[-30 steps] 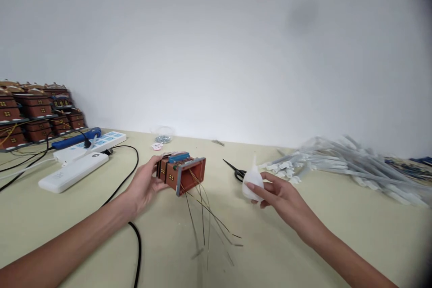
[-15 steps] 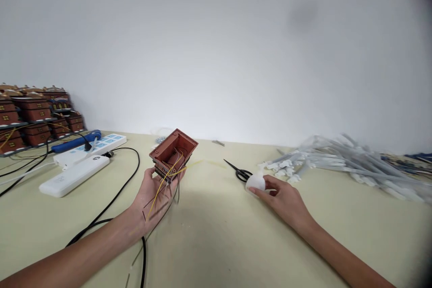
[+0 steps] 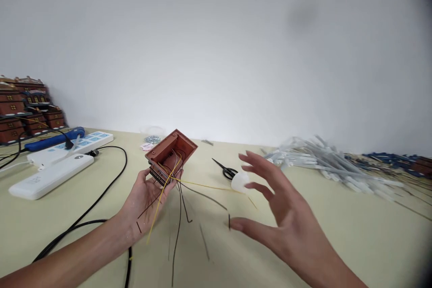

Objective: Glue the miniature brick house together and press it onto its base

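Over at the long cream tabletop [image 3: 340, 243], here we are, with a plain white wall [image 3: 216, 45] rising behind it. On the far left we've got a pile of brick-red house-shaped boxes [image 3: 11, 108] stacked against the wall. In front of them lie a blue-handled tool [image 3: 50, 142], a white power strip [image 3: 69, 146] and a flat white power bank [image 3: 50, 177], with a black cable [image 3: 89, 207] looping across the table toward us. Further along we spot a see-through tub [image 3: 153, 136] holding small metal washers [image 3: 152, 139], then a pair of black-handled scissors [image 3: 227, 172], and on the right a big heap of grey-white plastic tubes [image 3: 320, 162].

Now to the main action! Our left hand [image 3: 145, 202] is cupped palm-up, its fingers closed around a brick-red box [image 3: 170, 153], which sits tilted in that hand with its open mouth facing up toward us. Inside we can make out a tangle of wires, though past that the contents are too shadowed to call. Yellow and black wires [image 3: 178, 216] spill out over the hand and trail down across the table, and one yellow strand runs off to the right.

The hands are well apart. Our right hand [image 3: 286, 207] is spread wide open, holding nothing, with a white rubber bulb [image 3: 240, 182] just beyond its fingers, right beside the scissors.
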Demonstrator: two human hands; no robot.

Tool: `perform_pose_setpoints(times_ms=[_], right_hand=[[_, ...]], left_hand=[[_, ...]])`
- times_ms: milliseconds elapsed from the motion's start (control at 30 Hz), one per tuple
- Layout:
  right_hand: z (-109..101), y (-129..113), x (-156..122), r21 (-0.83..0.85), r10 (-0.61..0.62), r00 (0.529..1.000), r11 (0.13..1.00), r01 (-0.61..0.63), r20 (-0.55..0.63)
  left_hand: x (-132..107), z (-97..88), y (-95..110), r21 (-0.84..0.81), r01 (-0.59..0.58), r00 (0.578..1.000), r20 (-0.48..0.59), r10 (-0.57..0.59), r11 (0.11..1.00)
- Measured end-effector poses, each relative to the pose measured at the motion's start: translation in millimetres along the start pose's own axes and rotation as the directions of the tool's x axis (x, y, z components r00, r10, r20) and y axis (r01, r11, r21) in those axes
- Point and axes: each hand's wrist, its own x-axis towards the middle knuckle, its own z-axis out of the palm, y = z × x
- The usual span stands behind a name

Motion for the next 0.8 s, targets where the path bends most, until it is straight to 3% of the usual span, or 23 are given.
perform_pose_setpoints(times_ms=[167,233,333,433,600,800], right_hand=[[43,-29,35,0.015,0.0,0.967,1.0,-0.004,0.256],[58,-26,41,0.039,-0.091,0.954,0.996,0.084,0.284],[67,-12,46,0.047,-0.17,0.961,0.985,0.163,0.219],[57,-1,53,0.053,-0.12,0.972,0.992,0.112,0.2],[17,-6,55,0.125,-0.017,0.959,0.992,-0.019,0.281],[-16,-5,32,0.027,-0.077,0.915,0.997,0.072,0.395]], left_hand=[[1,-8.8,-16,0.039,0.017,0.998,0.056,-0.02,0.999],[1,-10.4,-20,0.069,0.001,0.997,0.077,-0.006,0.998],[0,-11.1,-23,0.092,-0.062,0.994,0.098,0.053,0.994],[-1,-12.6,-23,0.133,-0.036,0.993,0.12,0.02,0.99],[5,-19.4,-19,0.369,0.009,0.991,0.123,-0.058,0.93],[12,-23.0,-16,0.454,0.052,0.983,0.132,-0.125,0.889]])
